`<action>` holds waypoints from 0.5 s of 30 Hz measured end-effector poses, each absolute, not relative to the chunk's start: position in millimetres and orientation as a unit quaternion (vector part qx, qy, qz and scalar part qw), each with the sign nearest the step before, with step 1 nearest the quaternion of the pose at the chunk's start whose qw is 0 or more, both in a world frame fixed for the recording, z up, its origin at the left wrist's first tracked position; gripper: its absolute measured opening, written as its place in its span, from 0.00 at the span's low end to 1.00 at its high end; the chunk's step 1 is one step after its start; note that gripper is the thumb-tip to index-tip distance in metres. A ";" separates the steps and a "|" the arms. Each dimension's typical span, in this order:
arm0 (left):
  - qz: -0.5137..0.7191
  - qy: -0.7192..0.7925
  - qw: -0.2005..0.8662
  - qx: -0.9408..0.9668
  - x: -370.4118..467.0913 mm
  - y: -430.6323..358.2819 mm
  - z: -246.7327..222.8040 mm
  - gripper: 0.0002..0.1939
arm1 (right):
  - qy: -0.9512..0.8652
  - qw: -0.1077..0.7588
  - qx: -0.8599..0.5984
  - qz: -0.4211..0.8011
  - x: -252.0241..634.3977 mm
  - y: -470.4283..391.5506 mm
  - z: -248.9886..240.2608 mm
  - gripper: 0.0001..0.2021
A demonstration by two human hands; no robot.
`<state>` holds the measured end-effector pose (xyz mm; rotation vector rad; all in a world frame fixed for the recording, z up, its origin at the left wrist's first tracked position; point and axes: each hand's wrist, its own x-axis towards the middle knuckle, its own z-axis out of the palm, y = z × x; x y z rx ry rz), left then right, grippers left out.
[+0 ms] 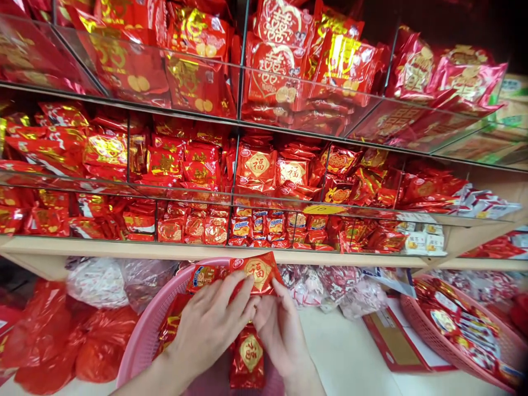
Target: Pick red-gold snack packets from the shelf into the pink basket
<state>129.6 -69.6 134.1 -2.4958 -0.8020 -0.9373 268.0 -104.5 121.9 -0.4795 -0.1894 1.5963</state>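
Note:
Both hands are together over a pink basket [142, 324]. My left hand [214, 319] lies across the front of a red packet [260, 270] with a gold emblem, its fingers bent over the packet's lower left part. My right hand [280, 324] holds the same packet at its lower right edge, thumb and fingers around it. Just below the hands, another red packet [247, 360] with a gold emblem lies in the basket. More red and gold packets [171, 324] are at the basket's left side, partly hidden by my left hand.
Shelves with clear dividers hold rows of red packets [258, 165]. Red plastic bags [103, 344] lie at the lower left. Clear bags [99, 283] sit beneath the shelf. Another pink basket [437, 335] with packets stands at the right, beside a red-edged box [396, 335].

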 end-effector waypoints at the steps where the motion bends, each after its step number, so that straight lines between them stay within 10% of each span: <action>1: -0.343 -0.297 0.163 -0.876 129.9 -68.2 137.6 0.19 | -0.079 0.673 -0.217 0.703 268.8 -104.6 122.4 0.10; 7: -0.248 -0.351 -0.108 -0.897 133.0 -52.6 151.3 0.43 | -0.066 0.647 -0.251 0.717 265.7 -108.3 121.0 0.13; 15: -0.190 -0.359 -0.252 -0.878 127.9 -49.9 136.2 0.44 | -0.044 0.652 -0.260 0.710 258.0 -112.4 107.3 0.11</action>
